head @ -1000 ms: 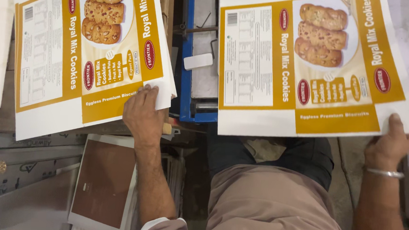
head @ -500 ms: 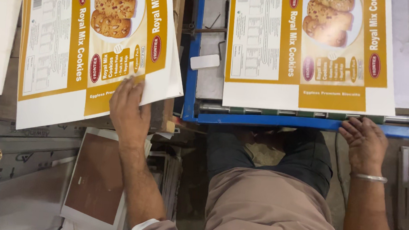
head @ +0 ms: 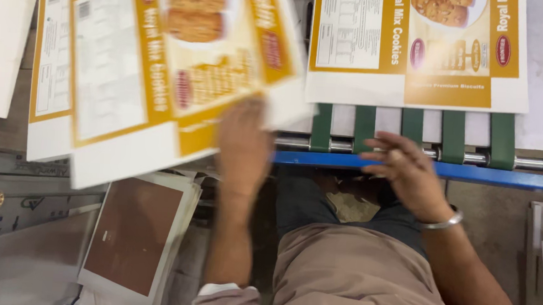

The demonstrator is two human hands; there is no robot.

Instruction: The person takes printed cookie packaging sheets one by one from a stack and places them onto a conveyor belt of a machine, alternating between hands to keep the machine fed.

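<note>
At the left, a flat glossy printed carton sheet (head: 169, 71) is gripped by the left hand (head: 242, 145); the right hand (head: 405, 170), fingers loosely spread, holds nothing near green ribbed belts (head: 453, 137).

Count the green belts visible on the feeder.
5, side by side over the steel roller: green belts at. The printed sheet covers their upper runs; more may be hidden.

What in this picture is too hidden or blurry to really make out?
- Left hand: motion-blurred in the head view, so its grip on the tilted printed sheet is unclear.
- Right hand: fingers blurred; whether it touches the steel roller cannot be told.
- Second printed sheet on the green belts: its top is cut off by the frame edge.
- Stack under the tilted sheet: mostly covered.
</note>
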